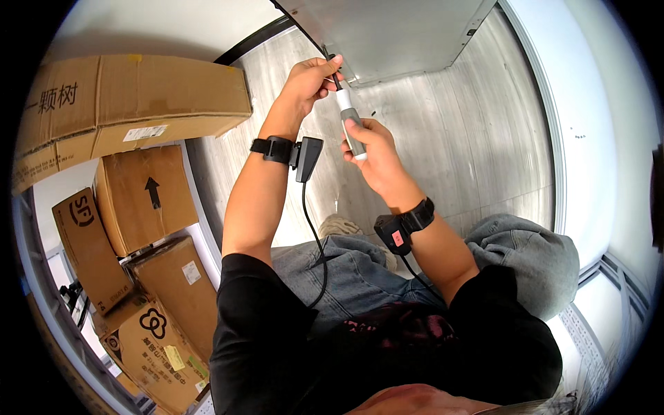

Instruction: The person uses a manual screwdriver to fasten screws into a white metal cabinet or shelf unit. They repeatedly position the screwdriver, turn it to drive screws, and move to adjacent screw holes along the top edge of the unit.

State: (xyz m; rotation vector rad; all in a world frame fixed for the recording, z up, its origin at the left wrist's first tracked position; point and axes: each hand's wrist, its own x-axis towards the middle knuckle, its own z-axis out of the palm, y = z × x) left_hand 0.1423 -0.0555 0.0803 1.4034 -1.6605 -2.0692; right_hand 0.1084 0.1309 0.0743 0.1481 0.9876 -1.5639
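Brown cartons (180, 83) at nine o'clock bear black printing (59, 98), an arrow (153, 193) and white labels (145, 133). At twelve, beside a metal panel (401, 41), the left grip (317, 77) pinches the dark shaft of a grey-and-white screwdriver-like tool (349, 113); the right grip (373, 149) clasps its handle.

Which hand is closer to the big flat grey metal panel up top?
Left. The left hand is close beside the flat grey metal panel, holding a thin dark shaft; the right hand is farther back, around a grey-and-white tool handle.
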